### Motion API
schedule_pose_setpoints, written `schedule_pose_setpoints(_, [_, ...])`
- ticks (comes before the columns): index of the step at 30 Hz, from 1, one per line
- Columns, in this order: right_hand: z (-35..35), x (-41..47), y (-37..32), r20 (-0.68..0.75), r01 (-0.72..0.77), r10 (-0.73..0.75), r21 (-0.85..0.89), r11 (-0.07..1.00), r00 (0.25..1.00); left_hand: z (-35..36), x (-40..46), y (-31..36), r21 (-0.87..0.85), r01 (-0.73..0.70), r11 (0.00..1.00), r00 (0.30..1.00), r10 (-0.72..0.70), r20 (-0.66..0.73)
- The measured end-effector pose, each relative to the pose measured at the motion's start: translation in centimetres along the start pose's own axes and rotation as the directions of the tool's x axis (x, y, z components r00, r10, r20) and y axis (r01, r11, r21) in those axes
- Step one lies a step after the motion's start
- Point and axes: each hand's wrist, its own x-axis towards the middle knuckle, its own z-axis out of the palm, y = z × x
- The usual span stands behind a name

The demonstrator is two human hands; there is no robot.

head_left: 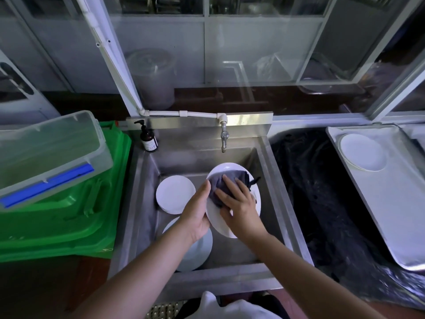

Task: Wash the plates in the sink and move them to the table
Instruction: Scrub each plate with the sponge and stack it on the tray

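Steel sink (pixel 271 171) is holding two stacks of round white plates (pixel 176 194).
Left hand (pixel 197 212) is gripping a plate's (pixel 220 224) rim; right hand (pixel 239 210) is pressing a grey cloth (pixel 227 180) flat-fingered.

Head view: worn on the head, looks forward and steeply down, close above the sink (pixel 147 203).
Shared: single view only.

Left hand (pixel 196 212) grip curled; right hand (pixel 239 203) flat, fingers spread.
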Motion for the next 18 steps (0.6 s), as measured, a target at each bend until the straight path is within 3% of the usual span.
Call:
schedule_pose_setpoints(2, [0.0, 1.3, -0.3, -0.03, -0.023, 0.023, 0.006, 1.0, 0.999, -0.1, 0.1, 0.1, -0.015, -0.004, 1.0, 1.0, 0.004, 0.012])
schedule_pose_setpoints(5, [0.4, -0.8, -0.7, -0.067, 0.068, -0.07, -0.028, 0.997, 0.995, -0.5, 0.2, 1.1, -0.081, -0.012, 0.997, 1.0, 0.013, 0.005])
schedule_pose_setpoints(10, [0.7, -5.0, -0.5, 0.003, 0.204, -0.204, -0.025, 0.979, 0.979, -1.0, 0.9, 1.7, -0.058, -0.019, 0.998, 0.997, 0.015, -0.073])
schedule_pose_setpoints(16, [-0.3, 2.9, 0.1, -0.033, -0.043, 0.041, -0.061, 0.997, 0.999, -0.8, 0.6, 0.0, -0.034, -0.054, 0.998, 0.997, 0.055, 0.047])
schedule_pose_setpoints(18, [-0.1, 3.5, 0.2, -0.036, -0.044, 0.041, -0.072, 0.996, 0.999, -0.8, 0.9, 0.2, -0.044, -0.067, 0.997, 0.997, 0.069, 0.044])
